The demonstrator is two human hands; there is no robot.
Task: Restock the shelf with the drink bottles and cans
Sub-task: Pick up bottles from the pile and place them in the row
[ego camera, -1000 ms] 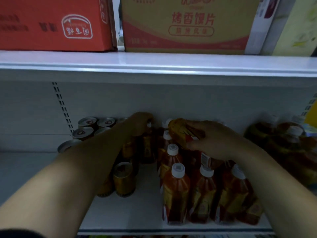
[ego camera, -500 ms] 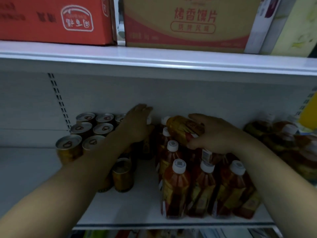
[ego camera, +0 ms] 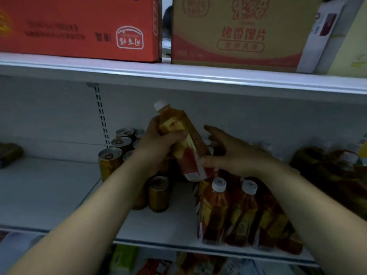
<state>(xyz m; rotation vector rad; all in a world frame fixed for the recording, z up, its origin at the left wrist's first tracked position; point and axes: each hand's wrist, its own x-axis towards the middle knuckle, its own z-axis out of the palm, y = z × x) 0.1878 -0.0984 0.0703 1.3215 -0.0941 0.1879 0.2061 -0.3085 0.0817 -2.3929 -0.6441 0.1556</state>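
An amber tea bottle (ego camera: 179, 133) with a white cap and a yellow-red label is tilted above the shelf, cap up and to the left. My left hand (ego camera: 158, 143) grips its upper body. My right hand (ego camera: 232, 153) touches the bottle's lower end with the thumb, its fingers spread apart. Below stand rows of the same tea bottles (ego camera: 216, 209) at the right of the shelf board (ego camera: 59, 195). Gold cans (ego camera: 109, 161) stand at the back left, and one dark gold can (ego camera: 158, 193) stands nearer the front.
The shelf above (ego camera: 178, 76) carries a red carton (ego camera: 79, 28) and a tan carton (ego camera: 238, 32). More bottles (ego camera: 325, 167) crowd the far right. A dark packet (ego camera: 8, 153) lies at the far left. Packaged goods (ego camera: 127, 261) show on the shelf below.
My left hand left the cans and took the bottle's upper part. The bottle swung from lying over the rows to tilted upward. My right hand loosened and opened its fingers.
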